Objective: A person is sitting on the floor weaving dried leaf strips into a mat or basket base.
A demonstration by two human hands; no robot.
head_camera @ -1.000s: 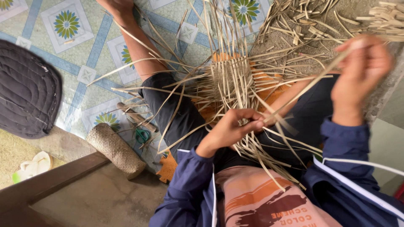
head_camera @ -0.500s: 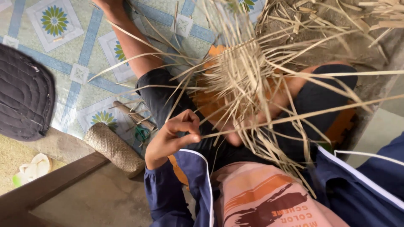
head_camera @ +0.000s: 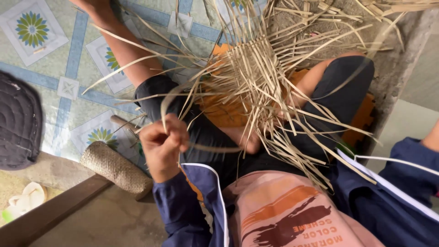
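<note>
A single pale straw strip [head_camera: 215,147] is pinched between the curled fingers [head_camera: 176,132] of the left hand [head_camera: 162,146], which are closed together on its end. From the fist the strip is seen running to the right, across the dark shorts [head_camera: 206,137], towards the loose ends of the weaving. A second strip arcs up and over the knuckles from the same grip.

The right hand is not shown; only a dark blue sleeve [head_camera: 402,183] with white piping and a bit of bare forearm are seen at the right edge, so the state of its fingers cannot be told.

The woven straw piece [head_camera: 249,68] is laid over the lap, between the two bent knees. Its tight checkered middle is placed just above an orange cushion [head_camera: 222,110], and long unwoven strips are fanned out from it on every side, across both legs and the floor. Some of the strips are trailed down over the right thigh and onto the pink printed shirt [head_camera: 283,215].

The left leg is stretched up and to the left over the patterned floor covering [head_camera: 55,68], which is marked with blue lines and green flower squares. Just beside the left forearm, a rolled woven mat [head_camera: 116,169] is lain on the floor edge, with a thin stick beside it. A dark quilted cushion [head_camera: 18,121] is seen at the far left edge, well apart from the hand. A concrete wall [head_camera: 402,55] is seen on the right.
</note>
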